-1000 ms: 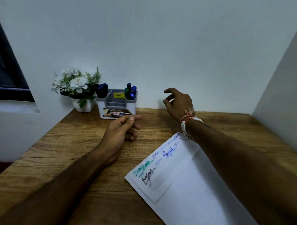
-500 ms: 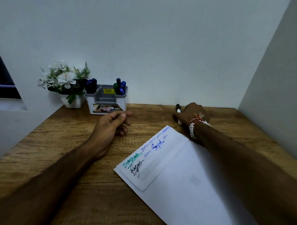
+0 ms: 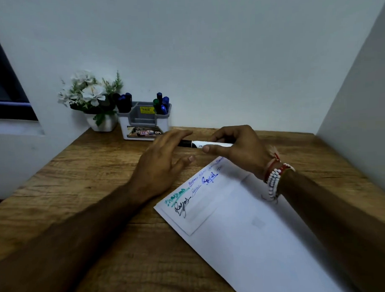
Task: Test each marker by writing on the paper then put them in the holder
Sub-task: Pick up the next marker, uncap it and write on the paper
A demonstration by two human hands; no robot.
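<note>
Right hand (image 3: 239,149) grips a white marker (image 3: 209,143) — black-capped, level — left hand (image 3: 164,164) loosely spread.

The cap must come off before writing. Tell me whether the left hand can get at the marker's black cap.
Probably yes. The right hand grips the marker farther along, so the black cap juts free toward the open left hand, with nothing between them.

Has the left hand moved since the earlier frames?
Yes. The left hand has shifted right, from in front of the holder toward the marker in the right hand.
</note>
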